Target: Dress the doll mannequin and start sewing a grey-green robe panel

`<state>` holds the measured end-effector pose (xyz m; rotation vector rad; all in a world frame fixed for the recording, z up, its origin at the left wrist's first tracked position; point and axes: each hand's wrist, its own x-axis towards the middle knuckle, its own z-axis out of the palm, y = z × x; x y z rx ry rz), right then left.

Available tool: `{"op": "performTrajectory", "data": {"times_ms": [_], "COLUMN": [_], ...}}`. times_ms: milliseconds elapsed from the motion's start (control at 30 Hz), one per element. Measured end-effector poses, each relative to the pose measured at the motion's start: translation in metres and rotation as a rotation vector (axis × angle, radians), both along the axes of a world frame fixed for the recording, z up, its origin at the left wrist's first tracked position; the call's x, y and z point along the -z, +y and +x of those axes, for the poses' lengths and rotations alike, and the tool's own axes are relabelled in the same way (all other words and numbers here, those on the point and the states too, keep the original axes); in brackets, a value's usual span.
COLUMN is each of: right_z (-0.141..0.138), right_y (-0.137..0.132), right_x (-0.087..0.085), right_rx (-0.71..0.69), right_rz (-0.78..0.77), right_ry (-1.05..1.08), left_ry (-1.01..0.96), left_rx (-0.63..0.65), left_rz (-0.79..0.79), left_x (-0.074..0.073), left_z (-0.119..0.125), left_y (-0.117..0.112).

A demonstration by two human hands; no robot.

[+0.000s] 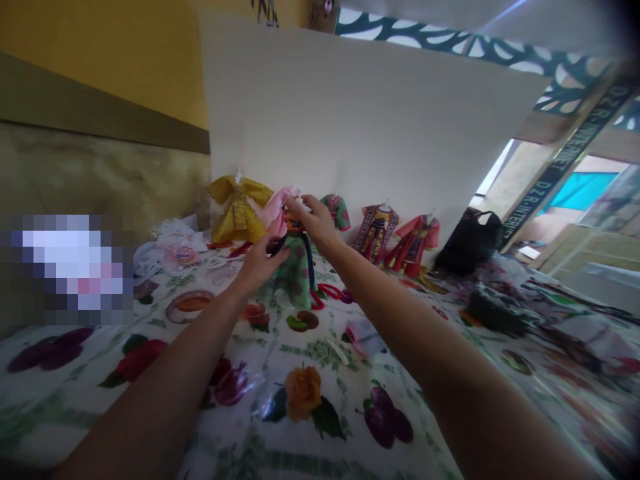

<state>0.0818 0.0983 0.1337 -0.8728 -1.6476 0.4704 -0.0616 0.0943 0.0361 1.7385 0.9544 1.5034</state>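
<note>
Green-skirted outfit: the small green-skirted outfit [295, 273] is stood upright on the flowered tablecloth [265, 437], straight ahead, and serves as landmark; its orange top [294, 223] is partly covered by fingers.
Left hand: the left hand [263, 259] is held at the outfit's left side, just below the top; a dark piece [279, 245] is pinched there in narrowed fingers, though what it is cannot be told.
Right hand: the right hand [317, 220] is brought to the outfit's upper end from the right; its fingers are bent narrowly about the white neck [299, 201], and whether anything is gripped cannot be told.
Dark-blue band: down the skirt's right side a dark-blue band [311, 263] is hung.
Red handles: just right of the skirt, red looped handles [329, 291] are laid on the cloth.
Dressed row: behind and left of the outfit, a gold outfit [239, 220] and a pink outfit [274, 213] are displayed; behind and right, a green-and-red outfit [343, 212], a dark patterned outfit [374, 233] and a red-pink outfit [416, 241] are lined up.
Farther off: well right of the outfit, a black bag [470, 243] is set down; to its left, clear plastic wrapping [175, 240] is heaped.
</note>
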Motion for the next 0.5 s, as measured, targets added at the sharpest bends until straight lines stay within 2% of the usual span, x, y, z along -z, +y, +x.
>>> {"op": "performTrajectory", "data": {"times_ms": [133,333,500], "right_z": [0.0013,0.0056,0.0094], "right_y": [0.0019,0.0,0.0013], "right_x": [0.003,0.0028,0.0034], "right_rx": [-0.014,-0.129,-0.127], "right_rz": [-0.008,-0.082,-0.11], "right_ry": [0.009,0.102,0.109], "left_ry": [0.004,0.02,0.012], "left_rx": [0.011,0.042,0.036], "left_rz": [0.01,0.002,0.002], "left_x": [0.0028,0.0033,0.0025], "left_z": [0.0017,0.0009,0.0012], "left_y": [0.001,0.0006,-0.0039]}}
